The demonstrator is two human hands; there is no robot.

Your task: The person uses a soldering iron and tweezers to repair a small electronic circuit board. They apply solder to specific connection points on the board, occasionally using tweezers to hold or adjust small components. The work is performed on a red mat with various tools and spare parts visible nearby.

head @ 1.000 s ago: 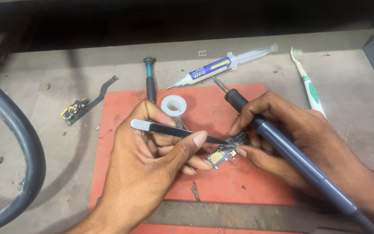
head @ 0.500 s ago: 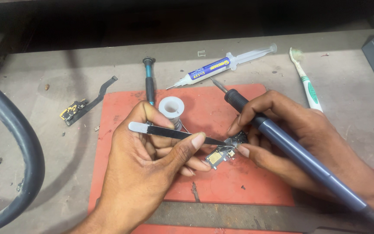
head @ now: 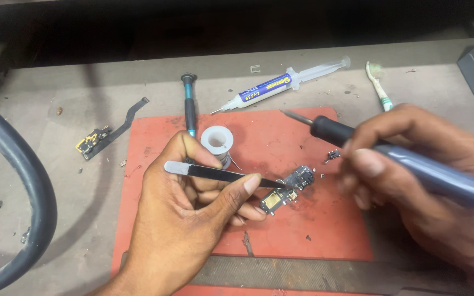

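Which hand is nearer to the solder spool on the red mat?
Left. The left hand lies right beside the solder spool, its fingers just below it. The right hand, gripping the soldering iron, is well off to its right.

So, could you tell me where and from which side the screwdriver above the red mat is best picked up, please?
Probably by the bare upper shaft of the screwdriver, coming from above. It lies flat and nearly straight up and down on the table; its lower end runs behind the solder spool and left hand.
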